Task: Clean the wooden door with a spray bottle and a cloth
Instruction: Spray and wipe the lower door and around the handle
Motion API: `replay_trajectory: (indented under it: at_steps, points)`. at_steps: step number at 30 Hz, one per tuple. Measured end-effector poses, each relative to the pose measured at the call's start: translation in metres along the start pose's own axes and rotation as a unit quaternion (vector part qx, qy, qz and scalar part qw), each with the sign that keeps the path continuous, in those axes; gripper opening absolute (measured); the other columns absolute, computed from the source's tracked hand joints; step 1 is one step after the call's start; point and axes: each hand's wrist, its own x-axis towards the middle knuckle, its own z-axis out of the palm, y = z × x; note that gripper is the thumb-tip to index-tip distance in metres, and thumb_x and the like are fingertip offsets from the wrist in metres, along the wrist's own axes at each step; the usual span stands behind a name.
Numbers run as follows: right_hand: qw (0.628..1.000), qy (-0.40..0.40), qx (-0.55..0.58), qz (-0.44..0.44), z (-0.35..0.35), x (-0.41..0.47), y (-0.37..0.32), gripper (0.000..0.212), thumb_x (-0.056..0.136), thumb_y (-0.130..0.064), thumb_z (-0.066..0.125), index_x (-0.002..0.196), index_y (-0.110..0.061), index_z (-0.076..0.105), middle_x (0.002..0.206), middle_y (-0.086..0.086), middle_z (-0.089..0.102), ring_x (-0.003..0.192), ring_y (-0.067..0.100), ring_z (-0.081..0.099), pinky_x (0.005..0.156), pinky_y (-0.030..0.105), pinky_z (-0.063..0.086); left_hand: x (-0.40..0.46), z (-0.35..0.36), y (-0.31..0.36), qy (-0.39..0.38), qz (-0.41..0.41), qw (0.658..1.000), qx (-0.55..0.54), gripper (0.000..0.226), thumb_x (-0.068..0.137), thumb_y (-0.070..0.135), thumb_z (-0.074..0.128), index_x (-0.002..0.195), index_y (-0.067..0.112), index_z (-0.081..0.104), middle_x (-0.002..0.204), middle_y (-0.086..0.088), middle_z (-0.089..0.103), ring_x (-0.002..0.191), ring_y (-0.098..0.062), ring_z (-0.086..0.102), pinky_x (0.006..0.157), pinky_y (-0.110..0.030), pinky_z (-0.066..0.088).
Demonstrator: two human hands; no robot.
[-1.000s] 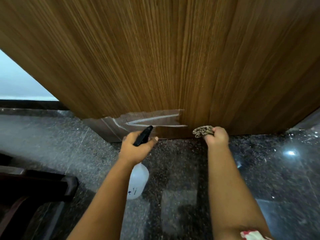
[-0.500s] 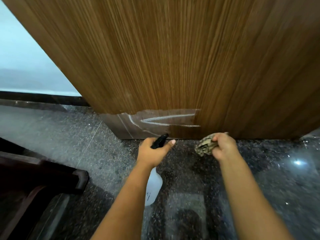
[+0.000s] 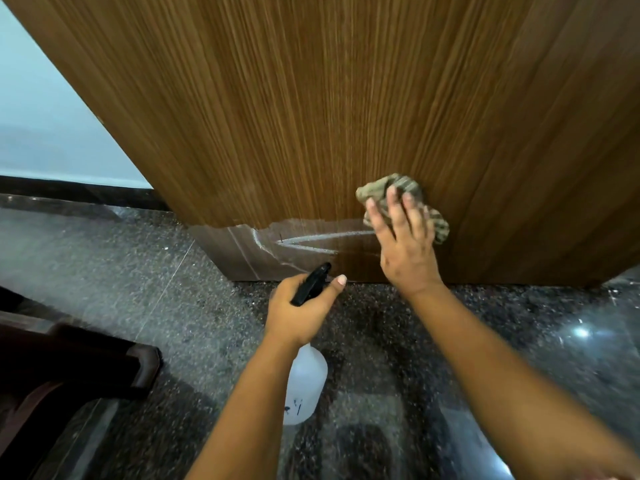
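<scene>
While the wooden door (image 3: 311, 109) fills the upper part of the head view, the right hand (image 3: 403, 242) is flat against its lower face, fingers straight and spread, pressing a crumpled olive-and-tan striped cloth (image 3: 403, 190) onto the wood grain. Bits of the cloth poke out above the fingertips and off to the right of the hand. Just left of that hand, along the door's bottom edge, sits a patch of peeled or worn veneer (image 3: 277, 251) with pale chalky streaks running across it. Down below, the left hand (image 3: 299, 311) is wrapped around the neck of a spray bottle (image 3: 306, 389), thumb stretched forward beside the black trigger head (image 3: 311, 284), whose nozzle points at the foot of the door. The translucent white bottle body hangs beneath the wrist, clear of the floor, with small dark markings near its base. Underfoot is a polished dark speckled granite floor (image 3: 485, 323), catching a bright glint of light at the right. At the lower left corner sits a piece of dark wooden furniture (image 3: 69, 368), and a pale blue wall (image 3: 38, 126) with a dark skirting strip shows past the door's left edge.
</scene>
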Motion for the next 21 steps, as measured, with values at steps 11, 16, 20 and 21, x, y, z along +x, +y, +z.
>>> replay_trajectory:
  at_steps: [11, 16, 20, 21]
  points:
    - [0.775, -0.32, -0.213, -0.502, 0.04, -0.029, 0.014, 0.054, 0.103, -0.016, 0.025, 0.154, -0.002, 0.013, 0.164, 0.011, 0.002, 0.151, 0.027, -0.003, 0.119, 0.048, -0.002, -0.002, 0.0, -0.019, 0.022, 0.019, 1.0, -0.002, 0.037, 0.088, 0.042, 0.078, 0.069, 0.016, 0.059, 0.052, 0.011, 0.048, 0.055, -0.015, 0.048, 0.063, -0.035, 0.039]
    - [0.967, 0.098, -0.07, -0.224, -0.003, 0.066, -0.017, 0.049, 0.104, -0.015, 0.029, 0.153, -0.014, 0.03, 0.16, 0.005, 0.026, 0.146, 0.023, 0.025, 0.117, 0.045, 0.016, 0.004, -0.01, -0.027, 0.035, -0.003, 0.999, -0.016, 0.036, 0.089, 0.038, 0.077, 0.067, 0.018, 0.056, 0.055, 0.008, 0.05, 0.06, -0.022, 0.052, 0.065, -0.044, 0.047]
    - [0.973, 0.14, -0.083, -0.161, -0.011, 0.074, -0.04, 0.051, 0.1, -0.025, 0.049, 0.149, -0.019, 0.039, 0.156, 0.002, 0.028, 0.144, 0.018, 0.031, 0.111, 0.04, 0.03, 0.013, -0.019, -0.036, 0.032, -0.03, 0.999, 0.011, 0.048, 0.082, 0.05, 0.079, 0.055, 0.023, 0.049, 0.051, 0.004, 0.047, 0.052, -0.019, 0.047, 0.061, -0.034, 0.039]
    - [0.973, 0.133, -0.084, -0.171, -0.009, 0.068, -0.043, 0.052, 0.099, -0.026, 0.052, 0.149, -0.02, 0.04, 0.155, 0.002, 0.029, 0.142, 0.017, 0.032, 0.109, 0.039, 0.031, 0.015, -0.02, -0.038, 0.032, -0.04, 0.998, 0.031, 0.051, 0.078, 0.055, 0.079, 0.054, 0.023, 0.048, 0.05, 0.003, 0.048, 0.05, -0.018, 0.048, 0.059, -0.033, 0.038]
